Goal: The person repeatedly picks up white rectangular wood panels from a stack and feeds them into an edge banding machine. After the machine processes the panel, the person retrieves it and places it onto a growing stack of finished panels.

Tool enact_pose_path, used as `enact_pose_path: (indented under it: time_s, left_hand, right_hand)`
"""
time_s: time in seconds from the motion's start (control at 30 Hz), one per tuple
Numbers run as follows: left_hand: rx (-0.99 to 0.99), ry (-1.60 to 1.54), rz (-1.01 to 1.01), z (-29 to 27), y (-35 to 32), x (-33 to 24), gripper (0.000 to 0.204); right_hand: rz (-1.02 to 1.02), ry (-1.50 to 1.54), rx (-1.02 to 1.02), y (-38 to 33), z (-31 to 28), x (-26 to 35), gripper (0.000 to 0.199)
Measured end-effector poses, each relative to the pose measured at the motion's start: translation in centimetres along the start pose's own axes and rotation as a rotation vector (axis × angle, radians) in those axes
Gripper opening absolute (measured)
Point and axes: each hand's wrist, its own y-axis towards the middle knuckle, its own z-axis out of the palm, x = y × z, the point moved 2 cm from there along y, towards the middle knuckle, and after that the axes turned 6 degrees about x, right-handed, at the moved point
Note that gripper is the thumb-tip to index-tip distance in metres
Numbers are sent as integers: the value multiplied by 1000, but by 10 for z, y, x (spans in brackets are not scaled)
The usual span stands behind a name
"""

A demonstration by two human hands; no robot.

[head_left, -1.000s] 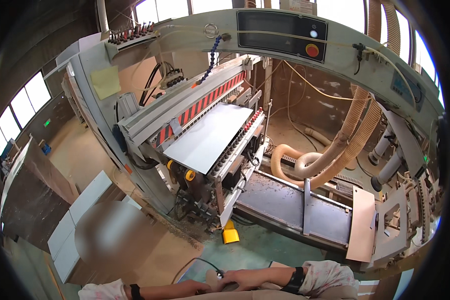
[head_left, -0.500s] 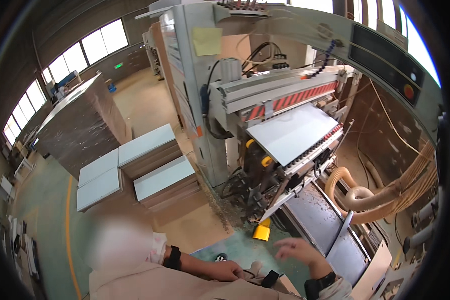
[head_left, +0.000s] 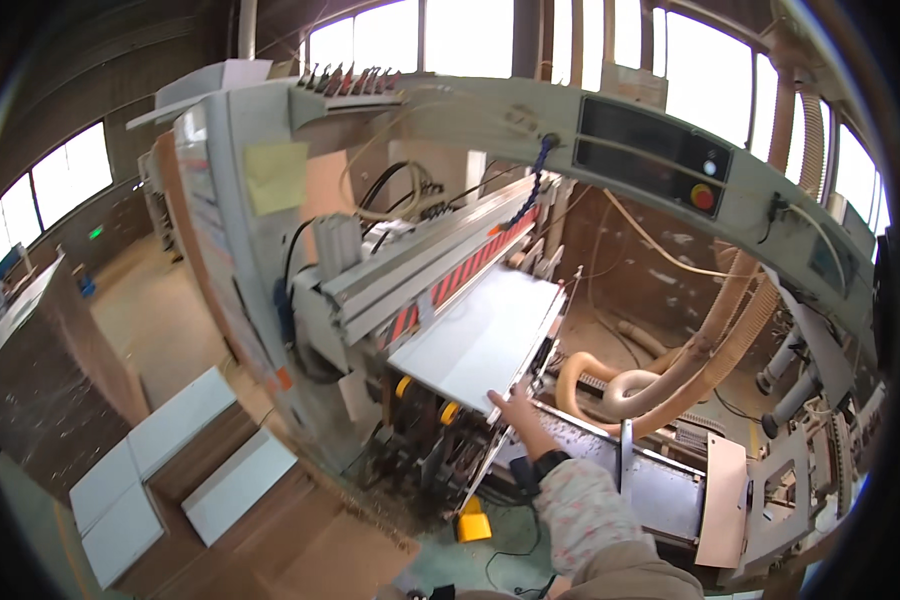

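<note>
- Patterned sleeve [head_left: 588,510], nearest of all: it reaches up from below the white panel [head_left: 475,335], with a black wristband [head_left: 547,464] at its cuff.
- Right hand [head_left: 516,410]: at the near right corner of the white panel, fingers spread apart and one fingertip at the edge; I cannot tell whether the thumb is under it.
- Left hand: out of view, so I cannot tell how its fingers stand.
- Yellow foot pedal [head_left: 474,524]: on the green floor, below the white panel.
- White panel: flat on the bed of a woodworking machine, its far long side against a red-and-black striped guard [head_left: 460,277].
- Two round yellow fittings, under the near left edge of the white panel.
- White-topped board stacks [head_left: 240,485]: low down, well left of the white panel.
- Grey bed [head_left: 665,500] strewn with chips: right of the white panel, a brown board [head_left: 725,505] leaning at its end.
- Beige ribbed hoses [head_left: 755,335]: right of the white panel, one coiling down beside the grey bed.
- Dark control panel [head_left: 630,150]: on the beam above and right of the white panel — a red button [head_left: 703,196] at its right end.
- Bright windows [head_left: 470,38]: farthest, high beyond the white panel.
</note>
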Motion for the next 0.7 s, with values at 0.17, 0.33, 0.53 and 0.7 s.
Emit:
enact_pose_path:
  time_s: [0.17,0.33,0.53,0.7]
  left_hand:
    - [144,-69,-100,-67,-5,-2,36]
    - [-307,-536,-250,-166,60,7,41]
    - [-924,-720,26,-294,254,36,30]
    - [-962,-820,37,-305,302,-34,29]
  right_hand:
    - [-50,57,-140,36,34,-2,52]
    - [-40,111,-297,36,76,14,70]
    - [-201,196,-129,8,57,45,71]
    - [-167,119,-165,4,50,34,81]
